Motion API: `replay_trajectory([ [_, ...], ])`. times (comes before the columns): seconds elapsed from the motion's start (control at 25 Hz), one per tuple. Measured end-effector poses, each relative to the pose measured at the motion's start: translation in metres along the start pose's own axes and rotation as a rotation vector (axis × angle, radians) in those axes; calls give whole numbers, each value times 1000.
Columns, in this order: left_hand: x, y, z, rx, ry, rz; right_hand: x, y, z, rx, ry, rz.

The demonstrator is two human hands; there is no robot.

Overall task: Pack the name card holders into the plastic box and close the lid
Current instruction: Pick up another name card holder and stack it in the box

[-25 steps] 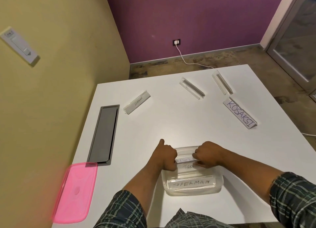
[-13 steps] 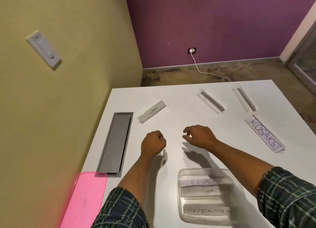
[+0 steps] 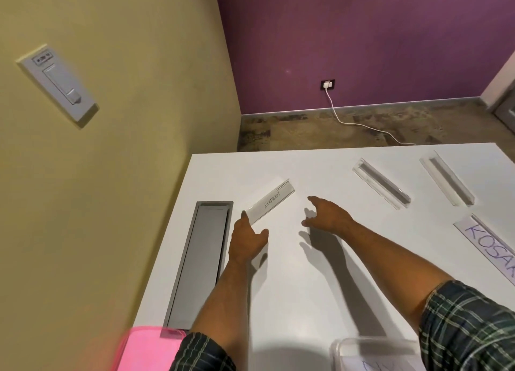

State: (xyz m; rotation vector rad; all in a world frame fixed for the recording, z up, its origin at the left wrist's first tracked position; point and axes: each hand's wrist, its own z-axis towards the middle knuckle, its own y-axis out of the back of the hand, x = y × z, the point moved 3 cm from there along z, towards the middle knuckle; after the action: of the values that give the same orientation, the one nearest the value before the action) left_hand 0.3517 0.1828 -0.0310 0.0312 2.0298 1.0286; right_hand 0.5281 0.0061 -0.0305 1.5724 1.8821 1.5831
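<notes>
Lying flat on the white table [image 3: 320,273], the name card holder marked ELEPHANT [image 3: 271,202] sits towards the far left, angled so its right end points further away. The left hand [image 3: 246,238] reaches to its near-left end with fingers straight and thumb spread; the fingertips are at that end, though whether they touch it I cannot tell. The right hand [image 3: 327,216] hovers just right of the holder, fingers loosely spread and holding nothing. Further right, two clear empty holders lie apart from each other on the far side of the table, one [image 3: 380,182] nearer the middle and one [image 3: 446,181] beyond it to the right. At the right edge a holder lettered KOSAK [image 3: 490,245] is cut off by the frame. The clear plastic box [image 3: 362,354] shows only partly at the near edge, with a written card inside. The pink lid [image 3: 147,348] lies at the near left corner, overlapping the near end of a grey recessed cable tray [image 3: 200,262] set into the table along its left side. Both forearms come out of plaid sleeves [image 3: 468,326].
</notes>
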Motion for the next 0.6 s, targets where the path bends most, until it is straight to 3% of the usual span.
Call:
replay_trajectory([
  [0.36,34,-29,45,-4,127,-159,23,-16,87,-84,19,341],
  [0.6,40,-41,47,-12,36,-71,28,-29,118,-103,13,286],
])
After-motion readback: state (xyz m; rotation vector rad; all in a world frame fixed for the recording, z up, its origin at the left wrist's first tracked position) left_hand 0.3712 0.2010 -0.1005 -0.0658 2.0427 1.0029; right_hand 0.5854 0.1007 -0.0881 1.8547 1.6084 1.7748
